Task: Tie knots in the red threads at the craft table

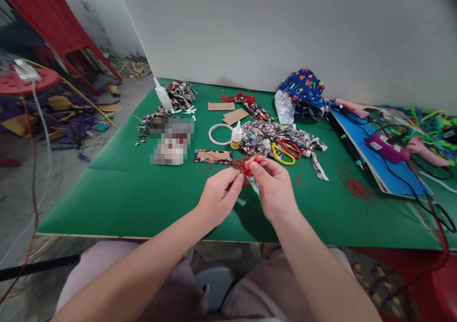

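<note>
Red threads (246, 166) are pinched between both hands over the green table (143, 196). My left hand (220, 193) is closed on them from the left, thumb against the fingers. From the right, my right hand (273, 186) grips the same bundle, close to the left fingertips. Just behind the hands lies a cardboard strip edged with floral cloth (214, 156). Scissors with yellow and red handles (285, 151) rest on floral fabric scraps (259, 138). A small glue bottle (236, 136) stands beside a white ring (210, 134).
Bare cardboard pieces (221, 106) and a taller white bottle (163, 95) are farther back. Blue patterned cloth (303, 88) sits by the wall. At the right are a blue folder (378, 160), a purple device (387, 147) with cables, and loose red threads (357, 187).
</note>
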Motion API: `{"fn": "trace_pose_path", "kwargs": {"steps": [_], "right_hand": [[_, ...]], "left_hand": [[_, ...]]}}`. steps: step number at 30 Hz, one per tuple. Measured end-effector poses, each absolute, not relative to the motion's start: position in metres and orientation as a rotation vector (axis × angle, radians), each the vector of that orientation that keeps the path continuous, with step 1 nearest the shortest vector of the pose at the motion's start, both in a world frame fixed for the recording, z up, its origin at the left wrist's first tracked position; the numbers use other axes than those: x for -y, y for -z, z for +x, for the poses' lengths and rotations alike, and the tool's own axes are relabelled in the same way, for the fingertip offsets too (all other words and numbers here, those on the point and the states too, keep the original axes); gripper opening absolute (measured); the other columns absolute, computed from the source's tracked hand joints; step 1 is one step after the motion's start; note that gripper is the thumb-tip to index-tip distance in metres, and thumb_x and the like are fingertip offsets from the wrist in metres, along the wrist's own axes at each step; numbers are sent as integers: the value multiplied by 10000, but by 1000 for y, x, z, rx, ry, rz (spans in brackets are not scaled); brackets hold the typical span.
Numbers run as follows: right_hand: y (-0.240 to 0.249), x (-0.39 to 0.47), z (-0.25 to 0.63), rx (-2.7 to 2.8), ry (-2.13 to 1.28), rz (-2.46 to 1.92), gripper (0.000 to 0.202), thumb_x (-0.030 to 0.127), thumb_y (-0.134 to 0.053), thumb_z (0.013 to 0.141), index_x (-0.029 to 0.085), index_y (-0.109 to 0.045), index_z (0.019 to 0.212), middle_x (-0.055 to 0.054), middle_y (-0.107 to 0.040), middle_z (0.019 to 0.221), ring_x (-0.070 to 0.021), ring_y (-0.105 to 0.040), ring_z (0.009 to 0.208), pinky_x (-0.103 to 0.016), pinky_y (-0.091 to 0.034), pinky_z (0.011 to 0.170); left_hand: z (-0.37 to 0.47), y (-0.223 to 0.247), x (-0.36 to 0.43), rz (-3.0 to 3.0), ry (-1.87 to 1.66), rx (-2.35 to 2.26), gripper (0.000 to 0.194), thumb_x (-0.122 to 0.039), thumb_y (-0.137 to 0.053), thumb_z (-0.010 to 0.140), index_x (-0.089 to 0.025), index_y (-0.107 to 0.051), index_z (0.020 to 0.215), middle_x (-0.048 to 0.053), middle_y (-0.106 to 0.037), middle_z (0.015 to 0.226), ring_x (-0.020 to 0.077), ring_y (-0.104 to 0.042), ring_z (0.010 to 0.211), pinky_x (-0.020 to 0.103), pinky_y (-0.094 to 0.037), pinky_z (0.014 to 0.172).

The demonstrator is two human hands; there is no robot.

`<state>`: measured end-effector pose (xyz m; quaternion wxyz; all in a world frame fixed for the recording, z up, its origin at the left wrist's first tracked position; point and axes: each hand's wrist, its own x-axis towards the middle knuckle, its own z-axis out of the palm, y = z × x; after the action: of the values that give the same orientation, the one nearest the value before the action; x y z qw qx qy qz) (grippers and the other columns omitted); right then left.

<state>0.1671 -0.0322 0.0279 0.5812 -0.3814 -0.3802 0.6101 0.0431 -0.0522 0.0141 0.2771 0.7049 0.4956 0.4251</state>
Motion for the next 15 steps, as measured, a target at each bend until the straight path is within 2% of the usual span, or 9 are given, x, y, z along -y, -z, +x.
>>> {"fn": "trace_pose_path", "kwargs": {"steps": [1,3,5,6,10,12,15], "right_hand": [[-28,32,168,925,-1389,-901,74,264,-733,659,223,-675,679,23,-635,748,-103,-581,712,-247,-478,674],[-28,32,169,1007,-1300,-913,54,245,-731,664,229,-680,672,16,-613,808,-115,-585,797,-265,-481,743],[-27,32,170,1085,-1225,-925,35,231,-725,675,240,-691,680,9,-599,869,-123,-581,859,-288,-475,810],[-27,32,171,1117,-1201,-930,32,229,-722,680,247,-698,690,6,-594,896,-129,-580,882,-301,-474,831],[-26,34,171,1172,-1165,-949,41,231,-720,685,269,-710,698,-3,-579,955,-146,-574,936,-317,-491,826],[-27,35,170,1189,-1166,-956,39,233,-720,686,269,-712,695,-4,-578,957,-145,-572,939,-305,-497,814],[-29,37,168,1185,-1214,-960,25,237,-716,689,262,-712,692,-2,-581,958,-139,-575,929,-279,-504,783]], "left_hand": [[43,-13,51,1883,-1144,-1313,265,-253,-402,894,-159,-588,731,28,-592,708,127,-547,682,244,-439,657],[44,-12,49,1858,-1196,-1262,206,-255,-451,874,-162,-629,916,76,-626,974,172,-563,948,296,-436,854],[46,-12,49,1758,-1272,-1191,276,-258,-513,847,-183,-592,1100,91,-552,1217,205,-467,1171,345,-343,1018],[47,-13,49,1658,-1296,-1144,336,-264,-535,837,-194,-560,1164,87,-530,1262,209,-447,1206,352,-326,1041],[51,-21,52,1192,-1253,-923,569,-276,-604,800,-217,-410,1332,74,-629,1138,193,-577,1056,320,-468,905],[51,-26,54,1085,-1243,-888,586,-270,-647,764,-217,-446,1312,69,-657,1095,180,-620,958,276,-518,793],[50,-32,54,1052,-1255,-956,479,-274,-678,731,-227,-576,1196,51,-664,1103,163,-648,861,225,-538,664]]}}
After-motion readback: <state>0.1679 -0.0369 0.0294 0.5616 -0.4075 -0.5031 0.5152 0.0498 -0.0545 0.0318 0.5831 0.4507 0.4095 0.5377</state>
